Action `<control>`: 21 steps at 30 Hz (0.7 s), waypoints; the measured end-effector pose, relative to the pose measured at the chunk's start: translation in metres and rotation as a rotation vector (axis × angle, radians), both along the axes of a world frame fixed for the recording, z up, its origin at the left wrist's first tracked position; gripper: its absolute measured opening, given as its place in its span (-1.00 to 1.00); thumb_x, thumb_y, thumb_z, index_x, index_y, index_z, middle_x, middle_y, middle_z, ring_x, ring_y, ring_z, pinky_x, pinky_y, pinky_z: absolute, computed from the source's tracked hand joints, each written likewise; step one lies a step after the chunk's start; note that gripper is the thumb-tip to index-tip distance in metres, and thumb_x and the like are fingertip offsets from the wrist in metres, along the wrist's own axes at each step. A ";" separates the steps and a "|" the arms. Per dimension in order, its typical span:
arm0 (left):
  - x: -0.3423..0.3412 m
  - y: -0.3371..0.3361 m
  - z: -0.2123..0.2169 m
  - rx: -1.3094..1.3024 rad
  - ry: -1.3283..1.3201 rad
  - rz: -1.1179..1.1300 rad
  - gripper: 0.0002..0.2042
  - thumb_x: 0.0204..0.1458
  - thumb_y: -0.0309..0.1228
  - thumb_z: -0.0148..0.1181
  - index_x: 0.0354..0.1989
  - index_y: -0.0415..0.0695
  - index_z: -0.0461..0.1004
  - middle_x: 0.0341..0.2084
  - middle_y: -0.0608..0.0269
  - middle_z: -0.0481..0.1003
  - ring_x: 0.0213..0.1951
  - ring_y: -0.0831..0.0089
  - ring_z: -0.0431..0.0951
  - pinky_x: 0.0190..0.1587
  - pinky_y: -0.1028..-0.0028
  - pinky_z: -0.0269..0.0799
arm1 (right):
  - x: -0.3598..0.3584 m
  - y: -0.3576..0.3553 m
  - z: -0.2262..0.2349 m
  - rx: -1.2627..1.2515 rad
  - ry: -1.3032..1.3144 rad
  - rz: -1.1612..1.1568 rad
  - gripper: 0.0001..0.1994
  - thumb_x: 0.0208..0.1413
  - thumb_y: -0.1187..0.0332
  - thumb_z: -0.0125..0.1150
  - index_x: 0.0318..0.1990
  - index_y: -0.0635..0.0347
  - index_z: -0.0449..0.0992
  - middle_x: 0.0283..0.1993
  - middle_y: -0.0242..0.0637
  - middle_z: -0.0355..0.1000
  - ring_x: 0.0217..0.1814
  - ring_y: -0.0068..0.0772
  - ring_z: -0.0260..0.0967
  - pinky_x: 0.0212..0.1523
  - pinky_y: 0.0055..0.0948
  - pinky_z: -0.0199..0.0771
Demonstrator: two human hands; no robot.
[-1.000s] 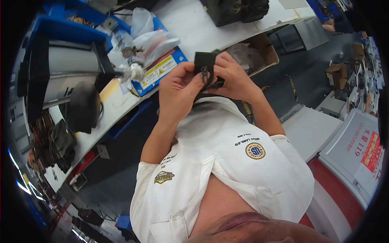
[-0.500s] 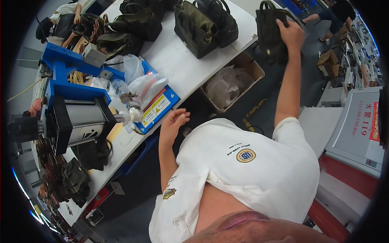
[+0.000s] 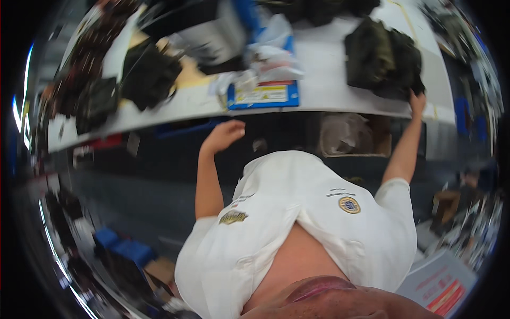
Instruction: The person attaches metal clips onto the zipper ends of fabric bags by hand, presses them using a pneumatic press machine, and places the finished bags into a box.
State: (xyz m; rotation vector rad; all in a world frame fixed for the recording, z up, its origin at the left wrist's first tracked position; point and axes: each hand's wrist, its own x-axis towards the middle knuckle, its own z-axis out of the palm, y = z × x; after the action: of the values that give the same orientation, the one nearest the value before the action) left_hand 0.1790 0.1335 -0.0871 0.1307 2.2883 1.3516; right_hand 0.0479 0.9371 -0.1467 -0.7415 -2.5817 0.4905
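Touching dark bag (image 3: 406, 69): right hand (image 3: 417, 101), cannot tell if clamped; left hand (image 3: 224, 136) loosely curled; carton (image 3: 381, 141) holds translucent plastic (image 3: 345, 133).

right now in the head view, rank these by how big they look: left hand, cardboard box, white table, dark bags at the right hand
1. White table
2. Dark bags, taken together
3. Cardboard box, partly hidden
4. Left hand

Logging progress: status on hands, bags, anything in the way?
Left hand apparently empty, off the white table. Right hand at the dark green fabric bags, grip unclear. Brown cardboard box by table edge, blocking neither hand.
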 end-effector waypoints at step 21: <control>-0.138 -0.240 -0.065 -1.285 0.435 0.111 -0.67 -0.13 -0.40 0.21 -0.12 -0.05 0.45 -0.20 0.17 0.47 -0.08 0.17 0.50 -0.16 0.07 0.31 | 0.057 -0.554 0.043 -0.094 0.345 0.633 -0.82 -0.04 0.53 0.22 -0.23 0.15 0.58 -0.25 -0.24 0.50 -0.18 -0.18 0.41 -0.17 -0.32 0.45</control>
State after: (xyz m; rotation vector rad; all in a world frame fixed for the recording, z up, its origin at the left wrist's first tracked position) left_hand 0.0413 -0.1065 -0.1524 -0.1492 3.0793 -0.3411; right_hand 0.1045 0.3835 -0.1033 0.1557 -2.4262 0.8447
